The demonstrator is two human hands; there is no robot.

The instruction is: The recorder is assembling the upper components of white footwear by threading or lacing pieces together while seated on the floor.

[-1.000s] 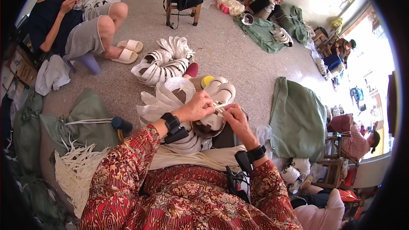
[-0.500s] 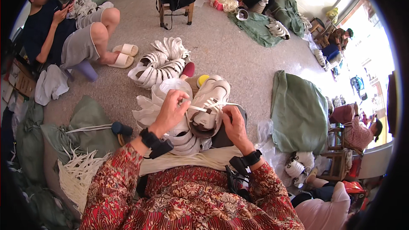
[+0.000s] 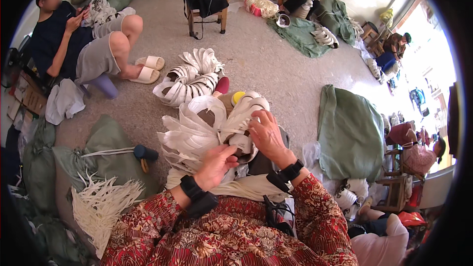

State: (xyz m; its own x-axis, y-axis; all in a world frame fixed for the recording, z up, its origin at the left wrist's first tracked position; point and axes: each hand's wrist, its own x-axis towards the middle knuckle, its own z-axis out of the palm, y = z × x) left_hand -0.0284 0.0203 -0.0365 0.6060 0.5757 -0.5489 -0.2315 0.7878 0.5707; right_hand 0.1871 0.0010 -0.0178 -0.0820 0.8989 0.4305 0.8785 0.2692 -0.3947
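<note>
A white shoe upper (image 3: 254, 104) with its lacing area facing up lies in front of me, its dark-lined opening toward my body. A white shoelace (image 3: 230, 130) crosses its middle. My right hand (image 3: 268, 135) bends over the lacing from the right, fingers closed at the lace; its fingertips are partly hidden. My left hand (image 3: 217, 163) is closed at the near left edge of the opening, thumb and forefinger by the tongue (image 3: 241, 143). Against the left side of this upper rests a fanned stack of white shoe uppers (image 3: 185, 135).
Beyond lies a ring of white uppers (image 3: 189, 81). A bundle of white laces (image 3: 98, 204) and a green sack (image 3: 111, 140) with a dark cylinder (image 3: 144, 151) sit left. Green cloth (image 3: 347, 133) lies right. A stool (image 3: 206, 10) stands ahead; other people sit around.
Both hands have come down onto the upper from holding the lace stretched above it. The left moved nearer my body, the right forward and left over the lacing. The view shifted slightly.
</note>
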